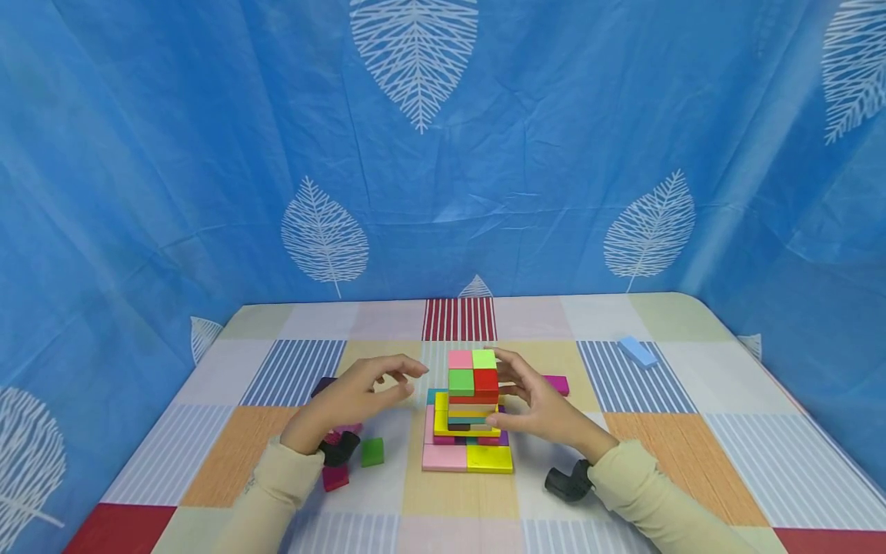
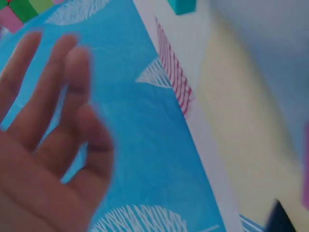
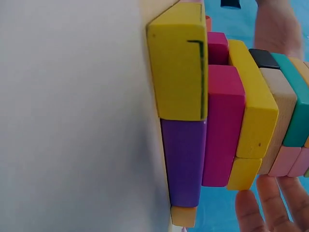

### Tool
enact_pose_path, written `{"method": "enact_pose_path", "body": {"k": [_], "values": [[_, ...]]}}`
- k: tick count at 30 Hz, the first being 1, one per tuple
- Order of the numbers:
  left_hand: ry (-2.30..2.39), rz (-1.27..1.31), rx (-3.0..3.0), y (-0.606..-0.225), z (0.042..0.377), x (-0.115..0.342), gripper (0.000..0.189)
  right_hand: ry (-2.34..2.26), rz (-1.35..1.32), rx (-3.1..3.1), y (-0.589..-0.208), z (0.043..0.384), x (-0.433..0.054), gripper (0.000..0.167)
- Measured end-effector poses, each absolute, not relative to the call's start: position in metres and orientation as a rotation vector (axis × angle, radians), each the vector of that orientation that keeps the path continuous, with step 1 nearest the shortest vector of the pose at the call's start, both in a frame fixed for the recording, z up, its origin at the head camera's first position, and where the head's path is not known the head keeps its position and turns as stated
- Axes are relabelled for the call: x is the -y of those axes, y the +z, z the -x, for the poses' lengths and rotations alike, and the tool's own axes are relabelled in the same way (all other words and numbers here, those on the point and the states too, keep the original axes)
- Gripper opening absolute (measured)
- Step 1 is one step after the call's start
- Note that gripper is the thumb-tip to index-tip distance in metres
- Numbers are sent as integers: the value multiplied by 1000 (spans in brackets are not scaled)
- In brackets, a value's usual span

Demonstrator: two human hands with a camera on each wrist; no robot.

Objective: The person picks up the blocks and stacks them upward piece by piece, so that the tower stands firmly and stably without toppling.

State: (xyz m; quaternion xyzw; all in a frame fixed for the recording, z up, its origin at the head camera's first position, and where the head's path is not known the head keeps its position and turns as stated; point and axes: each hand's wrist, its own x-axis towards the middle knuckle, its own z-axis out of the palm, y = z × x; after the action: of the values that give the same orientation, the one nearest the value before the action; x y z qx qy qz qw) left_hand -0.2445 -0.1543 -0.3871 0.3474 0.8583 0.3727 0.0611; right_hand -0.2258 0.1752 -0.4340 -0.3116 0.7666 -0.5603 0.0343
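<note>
A tower of coloured wooden blocks (image 1: pixel 461 382) stands in the middle of the table, on a wider base with pink and yellow blocks (image 1: pixel 490 459) in front. Its top shows pink, light green, green and red blocks. My right hand (image 1: pixel 543 404) is at the tower's right side, thumb by the lower layers; in the right wrist view its extended fingers (image 3: pixel 277 203) are right at the stacked blocks. To the left of the tower, my left hand (image 1: pixel 360 392) hovers with nothing in it. The left wrist view shows its loosely bent fingers (image 2: pixel 77 82).
A light blue block (image 1: pixel 637 352) lies at the back right. Behind the right hand is a magenta block (image 1: pixel 557 385). Near the left forearm lie a green block (image 1: pixel 371 452) and a dark pink block (image 1: pixel 335 478). A blue leaf-patterned curtain (image 1: pixel 484 231) surrounds the table.
</note>
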Motion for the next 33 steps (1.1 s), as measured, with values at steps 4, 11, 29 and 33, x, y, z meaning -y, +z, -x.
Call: {"method": "enact_pose_path", "body": {"k": [4,11,29,33], "values": [[968,-979,-2455,-392,242,170,40,-1696,948,-2350,-435,227,-175,89],[834,-837,-2437,-397,232,180,59,-1696,994,-2335,-436,228,-177,87],[958,-818,-2779,-392,237,170,29,-1677,966,-2318,-433,226,-175,83],[1165,-769,-2905,-381,238,161,33,-1684,962,-2312,-433,227,-175,83]]}}
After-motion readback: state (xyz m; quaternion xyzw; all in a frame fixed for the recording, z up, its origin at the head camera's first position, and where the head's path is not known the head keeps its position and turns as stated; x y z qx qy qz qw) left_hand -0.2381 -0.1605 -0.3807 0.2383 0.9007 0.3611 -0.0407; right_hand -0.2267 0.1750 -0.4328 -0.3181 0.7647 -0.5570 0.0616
